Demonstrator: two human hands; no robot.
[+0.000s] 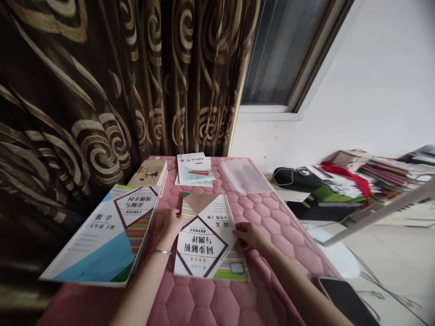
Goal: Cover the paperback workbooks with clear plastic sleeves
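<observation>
A workbook [203, 240] with a white, tan and green cover and a dark diamond outline lies in front of me, its printing upside down. My left hand [172, 221], with a silver bangle at its wrist, has its fingers closed at the workbook's left edge. On the opposite edge, my right hand [250, 234] grips with the thumb over the cover and the other fingers partly hidden. To the left, close to my left forearm, is a pile of similar workbooks [98, 235] with a blue and white cover on top.
Tan books [148, 173] are stacked behind the left pile. White booklets [195, 170] and a translucent plastic folder [240, 175] lie at the far end of the pink quilted surface [217, 301]. A dark device [345, 299] sits at lower right; papers [340, 183] and bags clutter the right side.
</observation>
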